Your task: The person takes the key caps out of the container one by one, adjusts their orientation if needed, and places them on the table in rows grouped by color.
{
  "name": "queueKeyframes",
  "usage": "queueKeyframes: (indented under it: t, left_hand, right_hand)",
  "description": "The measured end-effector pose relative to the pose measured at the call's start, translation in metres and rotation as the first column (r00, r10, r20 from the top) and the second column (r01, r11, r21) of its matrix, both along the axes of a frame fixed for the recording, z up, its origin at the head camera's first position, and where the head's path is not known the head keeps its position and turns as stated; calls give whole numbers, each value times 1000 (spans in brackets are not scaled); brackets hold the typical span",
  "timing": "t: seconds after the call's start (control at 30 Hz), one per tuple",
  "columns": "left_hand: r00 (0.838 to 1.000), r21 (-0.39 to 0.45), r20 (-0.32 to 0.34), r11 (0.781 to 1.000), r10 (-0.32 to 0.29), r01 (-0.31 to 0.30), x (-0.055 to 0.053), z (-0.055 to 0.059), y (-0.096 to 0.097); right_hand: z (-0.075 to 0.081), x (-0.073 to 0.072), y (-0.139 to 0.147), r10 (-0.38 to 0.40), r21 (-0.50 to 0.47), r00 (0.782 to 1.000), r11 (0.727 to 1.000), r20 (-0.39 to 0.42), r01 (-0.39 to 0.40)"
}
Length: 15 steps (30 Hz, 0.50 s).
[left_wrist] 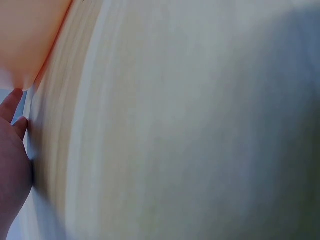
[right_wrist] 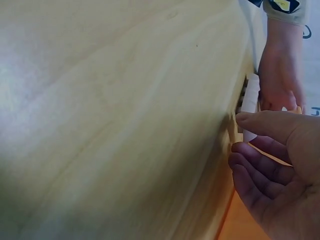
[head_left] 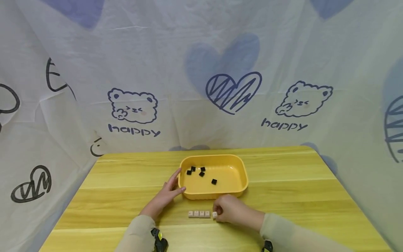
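Observation:
In the head view my right hand (head_left: 231,210) pinches a white keycap (head_left: 214,215) between thumb and finger, at the right end of a short row of white keycaps (head_left: 199,214) on the table. The right wrist view shows the thumb at the end of that row, seen edge-on (right_wrist: 251,97). My left hand (head_left: 165,196) lies with extended fingers against the left end of a yellow tray (head_left: 209,196). In the left wrist view, a fingertip of the left hand (left_wrist: 12,145) meets the tray's wall (left_wrist: 30,40). Several small black keycaps (head_left: 202,174) lie inside the tray.
The wooden table (head_left: 289,185) extends to both sides of the tray. Behind it hangs a pale cloth (head_left: 185,119) printed with hearts and bear faces. Dark straps with a yellow mark (head_left: 158,238) sit on the sleeves.

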State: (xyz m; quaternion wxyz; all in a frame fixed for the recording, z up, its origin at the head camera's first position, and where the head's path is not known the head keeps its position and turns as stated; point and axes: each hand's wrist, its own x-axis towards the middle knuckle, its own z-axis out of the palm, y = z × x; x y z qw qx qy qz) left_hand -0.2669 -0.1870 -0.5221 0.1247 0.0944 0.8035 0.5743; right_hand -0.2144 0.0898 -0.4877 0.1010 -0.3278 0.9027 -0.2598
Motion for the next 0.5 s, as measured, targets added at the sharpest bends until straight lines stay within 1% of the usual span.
queueKeyframes:
  t: [0.23, 0.5]
  left_hand:
    - [1000, -3, -4, 1000, 1, -1, -1, -3, -1]
    - [1000, -4, -8, 1000, -5, 5, -2, -3, -2]
  right_hand:
    - [-5, -2, -2, -13, -10, 1000, 1000, 7, 13]
    - [-10, -4, -4, -32, -6, 999, 999, 12, 32]
